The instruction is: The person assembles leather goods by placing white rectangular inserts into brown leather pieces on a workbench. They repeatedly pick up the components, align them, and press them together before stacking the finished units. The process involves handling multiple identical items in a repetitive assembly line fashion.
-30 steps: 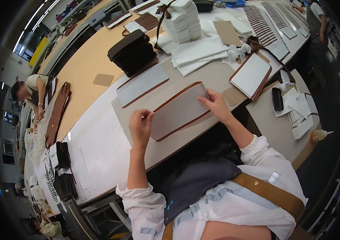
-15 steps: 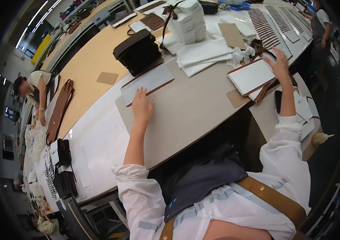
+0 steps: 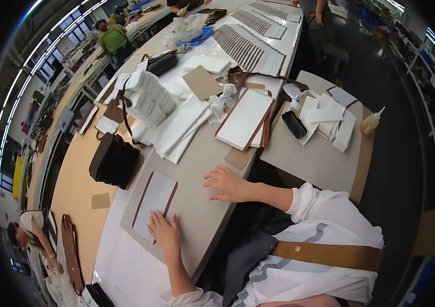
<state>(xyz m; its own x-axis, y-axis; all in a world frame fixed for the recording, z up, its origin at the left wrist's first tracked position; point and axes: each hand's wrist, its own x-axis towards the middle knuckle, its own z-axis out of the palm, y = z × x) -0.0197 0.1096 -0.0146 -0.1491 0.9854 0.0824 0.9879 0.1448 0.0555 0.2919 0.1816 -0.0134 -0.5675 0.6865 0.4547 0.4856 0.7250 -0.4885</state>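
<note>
Left hand (image 3: pixel 165 231) flat, fingers spread open, gripping nothing, pressing the near end of a flat white rectangular panel with brown leather edging (image 3: pixel 155 203) lying on the grey work mat (image 3: pixel 212 204). Right hand (image 3: pixel 226 183) also open, fingers apart, empty, resting palm-down on the grey mat to the right of that panel, not touching it.

Far left: tan board tabletop (image 3: pixel 74 194) with a small brown cardboard square (image 3: pixel 100 200). Stack of dark brown leather pieces (image 3: pixel 114 159) just beyond the panel. Behind it, tall pile of white folded packets (image 3: pixel 148 100) and flat white sheets (image 3: pixel 181 125). Centre: second white panel with brown edging (image 3: pixel 244 118), tan cardboard square (image 3: pixel 202 82) further back. Rows of grey-white striped pieces (image 3: pixel 245 46) at the far end. Right: black oblong case (image 3: pixel 294 124), loose white paper slips (image 3: pixel 332 115), amber squeeze bottle with white nozzle (image 3: pixel 370 123) at the table's edge.
</note>
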